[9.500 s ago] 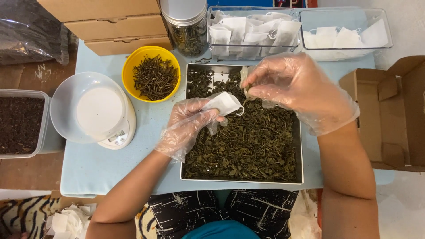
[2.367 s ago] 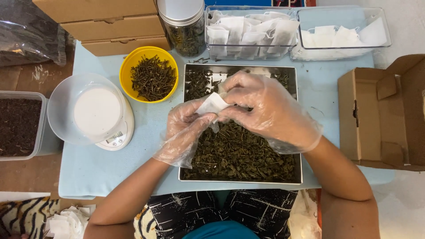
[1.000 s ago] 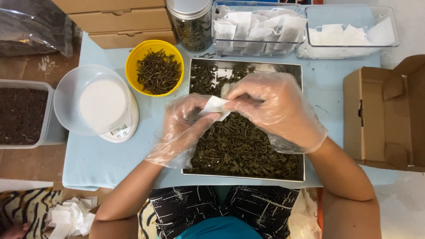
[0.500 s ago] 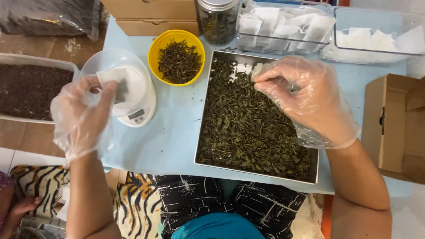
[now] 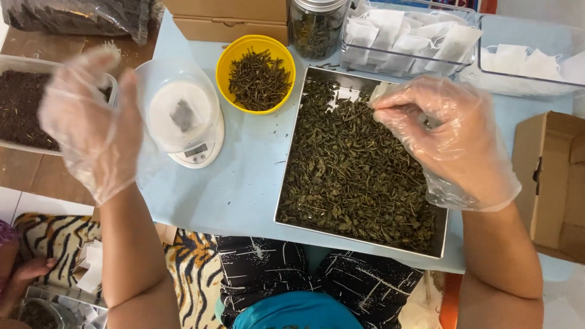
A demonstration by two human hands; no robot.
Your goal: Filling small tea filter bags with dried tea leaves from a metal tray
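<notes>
Resting tea bag [image 5: 183, 114] on scale [image 5: 194, 148], left hand [image 5: 91, 131] open

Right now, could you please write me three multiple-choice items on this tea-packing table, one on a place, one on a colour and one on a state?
1. Where does the filled white paper tea bag lie?
A. in the clear dish on the white kitchen scale
B. in the brown cardboard box
C. in the round bowl

2. What colour is the round plastic bowl of dark tea twigs?
A. red
B. yellow
C. green

3. How is the gloved left hand?
A. open and empty, raised beside the scale
B. closed on a spoon
C. flat in the steel tray

Answers:
1 A, the bag rests in the dish above the scale's display.
2 B, its rim is bright yellow.
3 A, its fingers are spread with nothing in them, while the gloved right hand pinches over the square steel tray of green leaves.
</notes>
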